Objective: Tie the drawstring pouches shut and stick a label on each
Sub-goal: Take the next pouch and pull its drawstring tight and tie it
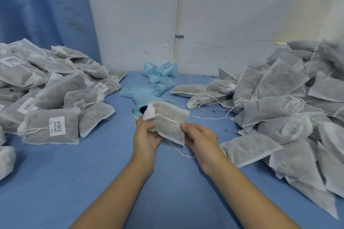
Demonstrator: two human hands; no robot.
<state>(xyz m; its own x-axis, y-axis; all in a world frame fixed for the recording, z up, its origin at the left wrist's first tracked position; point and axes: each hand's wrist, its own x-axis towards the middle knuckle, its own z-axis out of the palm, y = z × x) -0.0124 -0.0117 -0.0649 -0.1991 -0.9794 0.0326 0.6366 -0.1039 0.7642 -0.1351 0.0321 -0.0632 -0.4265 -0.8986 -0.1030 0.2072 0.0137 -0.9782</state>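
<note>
The pouch (168, 121) hangs just above the middle of the bench (93, 173). The left hand (147, 135) grips its gathered neck end, and the right hand (201, 139) pinches the opposite edge, where the string (167, 118) ends. It looks light, soft and floppy, best held at the neck. It half hides the label roll (138, 110). Whether the string is tied is too small to tell.

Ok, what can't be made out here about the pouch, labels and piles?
Head view only.
- The held pouch: its underside faces away, so a label there cannot be ruled out.
- The label roll: mostly hidden behind that pouch.
- Print on the labelled pile: too small to read.
- The unlabelled pile: cut off by the right frame edge, the labelled pile by the left.
</note>
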